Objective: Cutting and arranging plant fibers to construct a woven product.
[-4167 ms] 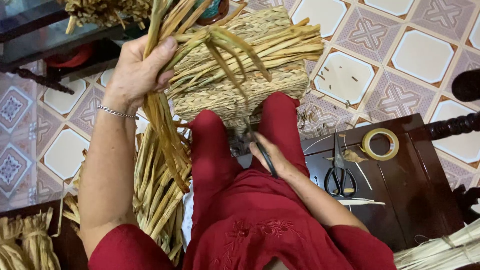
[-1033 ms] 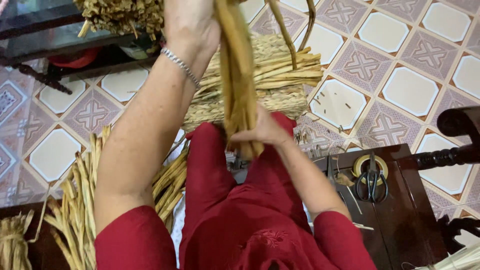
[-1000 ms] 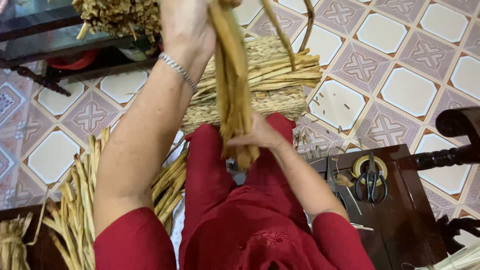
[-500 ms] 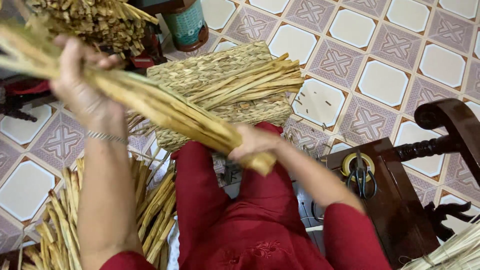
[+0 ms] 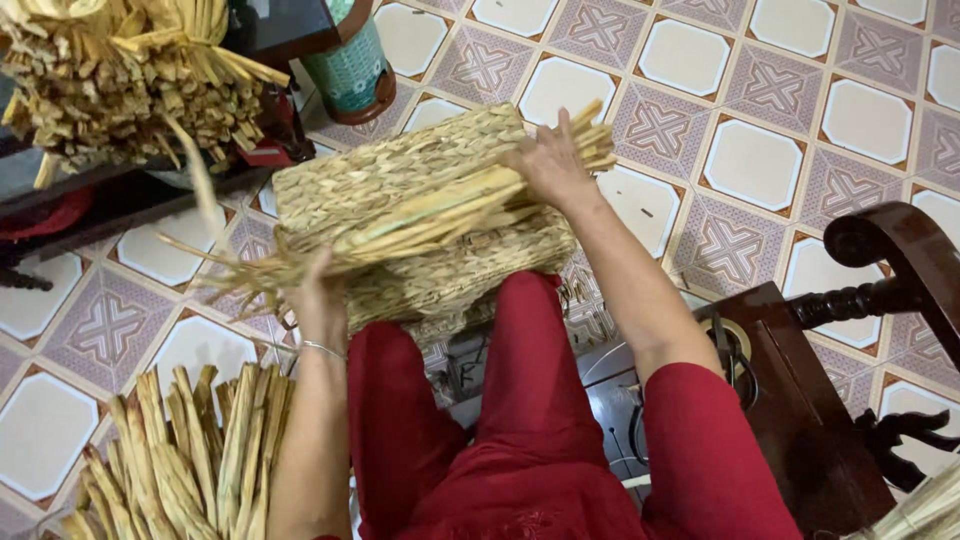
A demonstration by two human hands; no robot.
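Patterned tile floor [image 5: 770,150] bearing a woven straw mat [image 5: 400,180], a loose straw bundle [image 5: 190,460], a teal ribbed pot [image 5: 355,70] and a dark wooden chair [image 5: 890,280].

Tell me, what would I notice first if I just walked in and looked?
First, the bundle of long dry straw-coloured reed stalks held across the middle, the left hand at one end and the right hand at the other. It lies on a flat woven straw mat resting against the knees. More cut reeds are piled on the patterned tile floor, bottom left.
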